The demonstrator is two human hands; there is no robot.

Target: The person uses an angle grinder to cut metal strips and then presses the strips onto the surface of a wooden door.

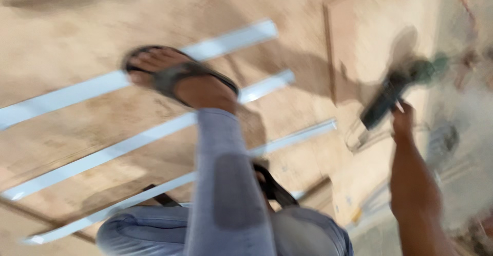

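Observation:
The view is motion-blurred. My right hand (pixel 403 118) reaches forward at the right and grips the handle of a dark green power tool (pixel 398 89), held just above the floor. My left hand is out of sight. My leg in grey jeans (pixel 226 184) stretches forward, and its foot in a dark sandal (pixel 177 79) rests on a wooden board (pixel 77 51). Three long white strips (pixel 92 85) (pixel 128 144) (pixel 287 140) lie side by side across that board, the foot pressing near the upper ones.
A narrow wooden plank (pixel 341 35) lies at the upper right, past the strips. A second dark sandal (pixel 275 186) shows by my knee. Grey dusty floor (pixel 462 153) runs along the right side.

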